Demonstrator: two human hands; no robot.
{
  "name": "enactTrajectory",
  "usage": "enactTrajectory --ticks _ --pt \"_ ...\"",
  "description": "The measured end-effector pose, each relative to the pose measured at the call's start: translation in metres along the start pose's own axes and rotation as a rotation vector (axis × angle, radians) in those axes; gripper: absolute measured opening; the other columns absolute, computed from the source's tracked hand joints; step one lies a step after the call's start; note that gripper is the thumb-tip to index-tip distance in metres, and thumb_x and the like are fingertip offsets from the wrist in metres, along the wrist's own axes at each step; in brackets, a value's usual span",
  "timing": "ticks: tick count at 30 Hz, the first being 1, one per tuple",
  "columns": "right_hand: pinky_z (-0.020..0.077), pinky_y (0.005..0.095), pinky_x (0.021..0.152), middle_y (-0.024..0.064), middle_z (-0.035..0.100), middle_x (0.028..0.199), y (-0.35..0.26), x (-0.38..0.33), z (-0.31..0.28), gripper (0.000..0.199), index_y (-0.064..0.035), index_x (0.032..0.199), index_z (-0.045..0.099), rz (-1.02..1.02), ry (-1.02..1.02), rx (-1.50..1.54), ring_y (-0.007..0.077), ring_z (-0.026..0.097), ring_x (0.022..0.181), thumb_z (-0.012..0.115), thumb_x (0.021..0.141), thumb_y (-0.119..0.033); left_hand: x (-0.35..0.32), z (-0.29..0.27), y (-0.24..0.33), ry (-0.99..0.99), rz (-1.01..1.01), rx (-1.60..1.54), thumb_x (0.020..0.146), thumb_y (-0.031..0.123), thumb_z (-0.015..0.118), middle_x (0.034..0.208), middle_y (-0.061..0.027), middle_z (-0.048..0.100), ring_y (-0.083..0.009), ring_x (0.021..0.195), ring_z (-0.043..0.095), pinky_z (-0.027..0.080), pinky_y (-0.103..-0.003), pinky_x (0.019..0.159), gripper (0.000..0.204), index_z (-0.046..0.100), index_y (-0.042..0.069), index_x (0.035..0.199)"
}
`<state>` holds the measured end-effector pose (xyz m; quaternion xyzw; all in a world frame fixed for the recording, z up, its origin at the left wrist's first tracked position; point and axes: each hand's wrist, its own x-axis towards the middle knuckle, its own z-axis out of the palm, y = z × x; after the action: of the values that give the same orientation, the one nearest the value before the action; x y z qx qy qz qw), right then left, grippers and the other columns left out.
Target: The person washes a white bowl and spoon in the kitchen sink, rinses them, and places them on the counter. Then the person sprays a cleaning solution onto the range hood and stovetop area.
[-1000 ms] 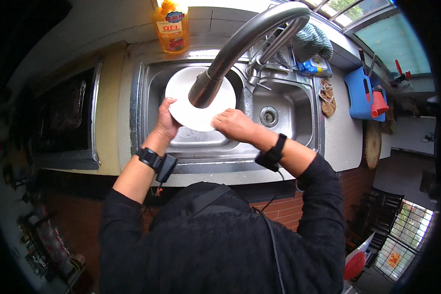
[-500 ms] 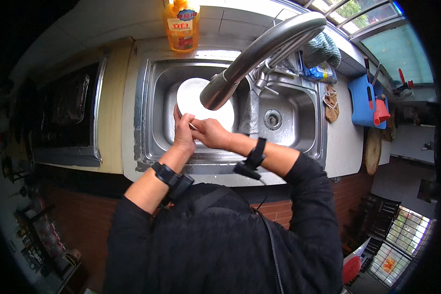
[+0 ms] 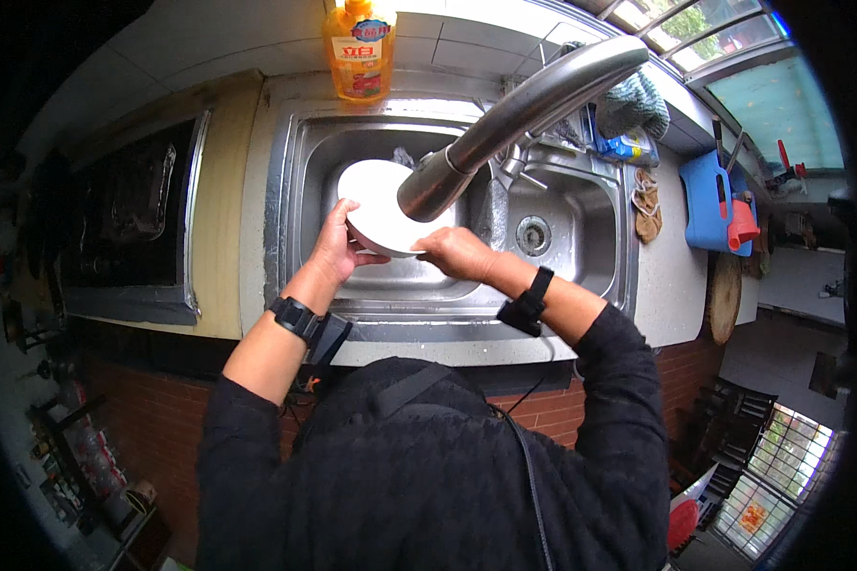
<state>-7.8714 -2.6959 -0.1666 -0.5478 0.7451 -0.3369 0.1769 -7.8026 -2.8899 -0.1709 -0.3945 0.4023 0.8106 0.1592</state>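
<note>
A white plate (image 3: pixel 376 195) is held tilted over the steel sink (image 3: pixel 290 181), partly hidden behind the faucet spout (image 3: pixel 505 114). My left hand (image 3: pixel 333 243) grips the plate's near left rim. My right hand (image 3: pixel 457 252) holds its right rim, fingers curled under the edge. Both wrists wear black bands. A stream of water runs below the spout toward the drain (image 3: pixel 533 233).
An orange dish-soap bottle (image 3: pixel 360 48) stands behind the sink. A dark stovetop (image 3: pixel 129 214) lies to the left. At the right sit a teal cloth (image 3: pixel 638 100), a brown scrubber (image 3: pixel 647 205) and a blue holder (image 3: pixel 709 200) on the counter.
The plate went from flat and face-up to a tilted position at the sink's left. Both hands shifted left with it and now grip its rim on either side.
</note>
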Motion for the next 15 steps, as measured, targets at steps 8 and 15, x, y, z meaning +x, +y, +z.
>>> enactTrajectory --ticks 8,15 --pt "0.0488 0.0317 0.073 0.0111 0.070 0.089 0.025 0.014 0.020 0.018 0.0000 0.097 0.068 0.511 0.227 0.717 0.0145 0.062 0.083 0.059 0.086 -0.011 0.052 0.030 -0.059 0.268 0.948 1.381 0.082 0.033 0.063 0.150 -0.0296 0.014 -0.0431 0.139 0.020 0.020 -0.054 0.111 0.088 0.012 0.002 0.147" --pt "0.0475 0.0261 0.084 0.0060 0.065 0.107 0.011 -0.018 -0.022 0.028 0.0049 0.113 0.060 0.645 0.033 1.226 0.0117 0.060 0.094 0.062 0.090 -0.012 0.054 0.009 -0.015 0.094 1.331 1.454 0.090 0.020 0.053 0.142 -0.0208 0.038 -0.0388 0.129 0.038 0.029 -0.043 0.109 0.054 0.040 -0.005 0.135"
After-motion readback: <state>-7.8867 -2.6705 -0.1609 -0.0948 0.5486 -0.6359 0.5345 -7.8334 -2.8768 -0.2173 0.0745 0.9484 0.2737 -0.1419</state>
